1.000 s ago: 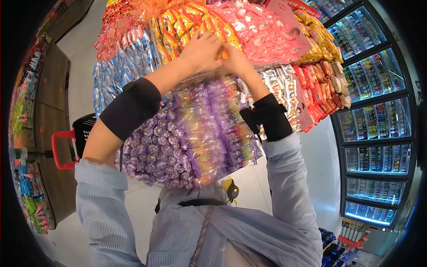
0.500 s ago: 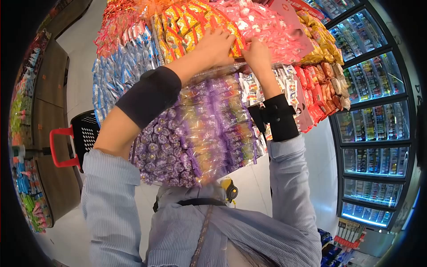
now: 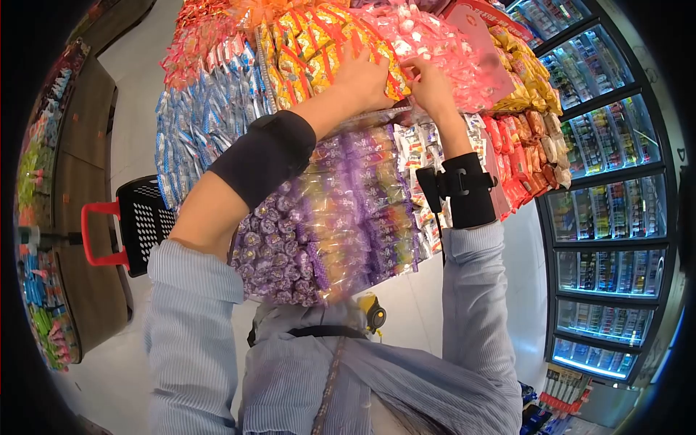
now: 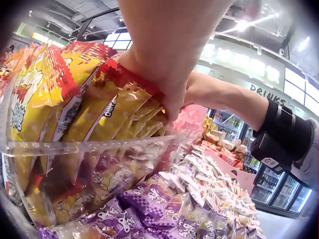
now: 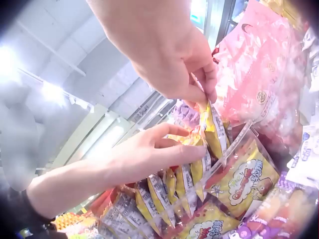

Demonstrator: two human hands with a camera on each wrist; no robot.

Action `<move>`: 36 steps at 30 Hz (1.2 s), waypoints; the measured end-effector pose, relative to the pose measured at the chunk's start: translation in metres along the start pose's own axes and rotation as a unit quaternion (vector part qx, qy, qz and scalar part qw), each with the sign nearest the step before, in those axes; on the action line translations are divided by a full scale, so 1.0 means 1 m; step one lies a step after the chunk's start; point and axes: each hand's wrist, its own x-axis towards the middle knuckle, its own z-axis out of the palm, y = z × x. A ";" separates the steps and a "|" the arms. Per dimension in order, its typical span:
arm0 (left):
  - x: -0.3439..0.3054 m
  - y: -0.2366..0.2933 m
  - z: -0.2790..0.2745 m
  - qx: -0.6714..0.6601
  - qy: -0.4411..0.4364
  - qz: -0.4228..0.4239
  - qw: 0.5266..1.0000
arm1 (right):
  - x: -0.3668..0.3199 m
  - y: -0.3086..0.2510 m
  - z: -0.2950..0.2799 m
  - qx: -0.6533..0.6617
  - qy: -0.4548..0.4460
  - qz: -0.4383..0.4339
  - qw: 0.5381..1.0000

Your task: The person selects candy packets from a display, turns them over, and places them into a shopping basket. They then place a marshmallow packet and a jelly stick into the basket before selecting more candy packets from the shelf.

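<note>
My right hand [image 3: 433,88] is at the right end of a row of yellow-and-red snack packets [image 3: 308,51]. In the right wrist view, its thumb and fingers pinch the top edge of one yellow snack packet [image 5: 215,130], which stands upright in the row. Just left of it, my left hand [image 3: 362,81] rests on the tops of neighbouring packets, its fingers loosely extended in the right wrist view. A clear plastic bin [image 4: 75,148] holds the row upright. From the left wrist camera, the left fingertips are hidden behind the packets.
Pink-wrapped sweets [image 3: 449,61] lie right of the bin, blue packets [image 3: 206,119] left. Purple packets [image 3: 348,210] and white packets [image 3: 428,174] fill the display nearer the body. A black basket with a red handle [image 3: 101,261] stands at left; drink fridges [image 3: 609,196] line the right.
Both hands have moved right along the yellow packets. Close together at first, they now stand slightly apart, the right hand at the row's end beside the pink sweets.
</note>
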 end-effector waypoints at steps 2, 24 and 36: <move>0.000 0.002 0.001 0.003 -0.007 0.012 1.000 | -0.004 0.007 0.017 -0.042 0.036 -0.032 0.998; -0.060 -0.019 -0.083 -0.085 0.157 0.103 0.979 | -0.104 -0.022 -0.027 0.245 0.111 0.039 0.962; -0.287 -0.130 -0.122 -0.161 0.183 -0.103 0.964 | -0.198 -0.093 0.018 0.498 -0.013 0.154 0.853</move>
